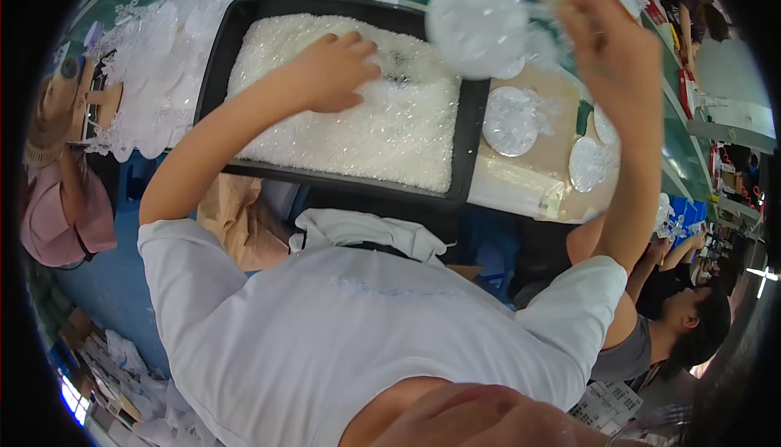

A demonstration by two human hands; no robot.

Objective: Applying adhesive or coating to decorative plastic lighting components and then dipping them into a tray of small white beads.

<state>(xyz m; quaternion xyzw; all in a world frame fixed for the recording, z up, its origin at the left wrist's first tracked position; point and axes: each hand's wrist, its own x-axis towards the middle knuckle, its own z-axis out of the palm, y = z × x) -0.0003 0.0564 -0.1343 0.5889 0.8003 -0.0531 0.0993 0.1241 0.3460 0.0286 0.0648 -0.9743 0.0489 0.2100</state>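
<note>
My left hand (329, 71) lies on white, glittering granules (350, 138) that fill a black tray (333, 183). Its fingers are a little bent and apart, with nothing visible in them. Past the tray's right side, my right hand (610, 44) is raised and smeared by motion. Its bent fingers grip the blurred clear end of a transparent ornament, whose round white disc (476, 20) points left above the tray's far right corner. Just beyond my left fingertips, the granules show a small dark hollow (397, 69).
Many clear ornaments (163, 81) crowd the table left of the tray, and more stand behind it. On cardboard (521, 174) at right lie several pieces with round discs (512, 122). One person (65, 195) is at far left; another (675, 325) sits at right.
</note>
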